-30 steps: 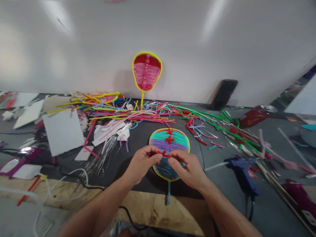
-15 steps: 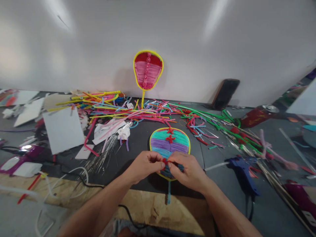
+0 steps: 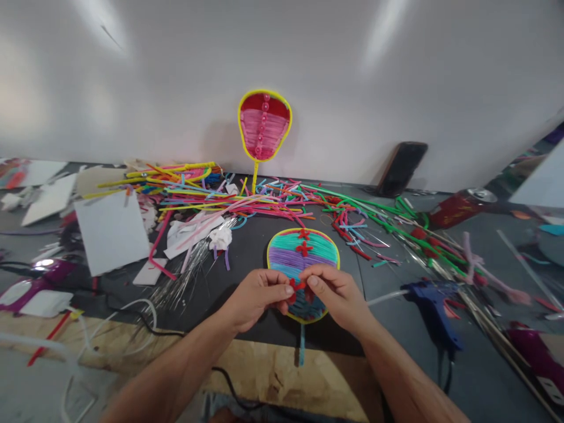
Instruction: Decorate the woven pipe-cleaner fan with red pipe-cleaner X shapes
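Before me on the dark tabletop lies a fan-shaped piece (image 3: pixel 282 242) of fuzzy pipe cleaner, banded teal, purple and blue with a yellow rim and a blue handle. Two red pipe-cleaner stars (image 3: pixel 304 249) sit in a column on its upper part. Over the lower half, my left hand (image 3: pixel 253 296) pinches a small red pipe-cleaner star (image 3: pixel 292 288) between thumb and fingers. My right hand (image 3: pixel 337 294) has its thumb and fingertips closed at the star's right side. Both hands partly cover the fan's lower bands.
A pink fan (image 3: pixel 251 126) with a yellow rim stands against the pale wall. Loose pipe cleaners (image 3: pixel 264 205) are heaped behind the work. To the right are a blue glue gun (image 3: pixel 429 302), a phone (image 3: pixel 405 167) and a red can (image 3: pixel 460 207); white card (image 3: pixel 112 232) lies left.
My right fingertips have shifted slightly up and right, and more of the red star shows between my hands. The fan has stayed in place.
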Available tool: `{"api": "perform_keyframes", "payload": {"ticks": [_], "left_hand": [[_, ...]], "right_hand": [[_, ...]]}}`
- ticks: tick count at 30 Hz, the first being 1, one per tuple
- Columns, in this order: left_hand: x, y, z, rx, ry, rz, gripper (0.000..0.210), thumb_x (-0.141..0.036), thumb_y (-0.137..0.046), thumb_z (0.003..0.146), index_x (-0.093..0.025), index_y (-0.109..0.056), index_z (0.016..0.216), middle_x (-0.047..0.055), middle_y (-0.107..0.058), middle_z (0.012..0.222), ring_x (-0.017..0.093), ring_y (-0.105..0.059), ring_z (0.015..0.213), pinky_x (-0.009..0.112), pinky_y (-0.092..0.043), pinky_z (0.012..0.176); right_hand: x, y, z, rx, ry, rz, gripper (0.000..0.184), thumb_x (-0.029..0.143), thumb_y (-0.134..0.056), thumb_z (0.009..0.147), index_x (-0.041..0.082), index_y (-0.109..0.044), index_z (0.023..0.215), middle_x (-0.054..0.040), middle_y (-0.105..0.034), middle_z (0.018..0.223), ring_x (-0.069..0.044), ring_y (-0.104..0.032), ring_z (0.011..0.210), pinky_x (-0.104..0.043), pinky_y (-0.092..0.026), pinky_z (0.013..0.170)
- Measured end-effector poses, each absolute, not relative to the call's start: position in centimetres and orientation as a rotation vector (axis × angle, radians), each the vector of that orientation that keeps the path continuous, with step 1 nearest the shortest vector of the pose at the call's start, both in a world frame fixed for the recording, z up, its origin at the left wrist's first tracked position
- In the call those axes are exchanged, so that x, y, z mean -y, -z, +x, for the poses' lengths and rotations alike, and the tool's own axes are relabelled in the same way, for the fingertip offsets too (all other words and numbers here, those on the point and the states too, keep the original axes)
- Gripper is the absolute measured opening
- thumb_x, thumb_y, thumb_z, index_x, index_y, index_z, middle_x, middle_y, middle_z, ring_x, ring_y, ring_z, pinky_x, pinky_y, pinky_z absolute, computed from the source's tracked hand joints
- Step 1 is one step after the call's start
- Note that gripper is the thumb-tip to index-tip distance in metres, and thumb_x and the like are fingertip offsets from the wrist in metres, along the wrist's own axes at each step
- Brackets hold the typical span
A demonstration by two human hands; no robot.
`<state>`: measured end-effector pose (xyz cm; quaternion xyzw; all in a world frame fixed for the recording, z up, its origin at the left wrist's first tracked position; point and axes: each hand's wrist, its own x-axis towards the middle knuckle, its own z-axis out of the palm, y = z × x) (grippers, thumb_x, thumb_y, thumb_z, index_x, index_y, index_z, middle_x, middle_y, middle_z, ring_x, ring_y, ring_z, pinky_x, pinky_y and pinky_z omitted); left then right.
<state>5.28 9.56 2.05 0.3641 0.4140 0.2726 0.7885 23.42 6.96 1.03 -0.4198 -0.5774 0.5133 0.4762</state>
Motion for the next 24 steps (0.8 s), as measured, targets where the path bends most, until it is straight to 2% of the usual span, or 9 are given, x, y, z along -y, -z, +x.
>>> {"api": "perform_keyframes", "payload": {"ticks": [4, 8, 11, 18, 24], "left_hand": [[-9.52, -1.95, 5.23, -0.871, -0.606, 0.748, 0.025, -0.03, -0.079, 0.062, -0.01, -0.064, 0.064, 0.0, -0.061, 0.058, 0.005, -0.052, 0.046, 0.019, -0.044, 0.05], [-9.45, -1.91, 5.3, -0.853, -0.602, 0.701, 0.026, -0.031, -0.079, 0.062, -0.01, -0.063, 0.065, 0.0, -0.06, 0.058, 0.005, -0.052, 0.045, 0.019, -0.044, 0.05], [-9.4, -1.77, 5.4, -0.849, -0.59, 0.719, 0.027, -0.031, -0.079, 0.062, -0.01, -0.063, 0.065, -0.001, -0.059, 0.057, 0.005, -0.051, 0.046, 0.019, -0.044, 0.051], [-9.37, -1.31, 5.58, -0.842, -0.588, 0.785, 0.028, -0.034, -0.078, 0.064, -0.01, -0.064, 0.065, 0.0, -0.061, 0.06, 0.006, -0.053, 0.049, 0.02, -0.044, 0.052], [-9.46, -1.12, 5.53, -0.86, -0.617, 0.833, 0.027, -0.034, -0.078, 0.064, -0.011, -0.065, 0.066, 0.0, -0.063, 0.061, 0.007, -0.054, 0.05, 0.021, -0.043, 0.054]], "right_hand": [[-7.09, -1.03, 23.31, 1.377, -1.466, -0.862, 0.016, 0.032, -0.057, 0.087, 0.021, -0.068, 0.089, -0.0003, -0.061, 0.075, -0.009, -0.057, 0.058, -0.021, -0.048, 0.056], [-7.3, -0.78, 23.55, 1.379, -1.519, -0.831, 0.014, 0.032, -0.063, 0.083, 0.021, -0.069, 0.085, -0.0022, -0.058, 0.082, -0.009, -0.055, 0.063, -0.022, -0.047, 0.058], [-7.35, -0.63, 23.71, 1.417, -1.494, -0.869, 0.013, 0.032, -0.067, 0.08, 0.019, -0.068, 0.082, -0.0026, -0.056, 0.083, -0.01, -0.054, 0.065, -0.022, -0.047, 0.059], [-7.24, -1.31, 23.77, 1.622, -1.356, -0.975, 0.013, 0.025, -0.057, 0.087, 0.018, -0.062, 0.077, -0.0024, -0.057, 0.079, -0.012, -0.056, 0.071, -0.025, -0.046, 0.066], [-7.06, -1.25, 23.17, 1.611, -1.253, -1.127, 0.011, 0.023, -0.058, 0.084, 0.019, -0.058, 0.075, -0.0001, -0.058, 0.072, -0.012, -0.056, 0.066, -0.024, -0.046, 0.063]]}}
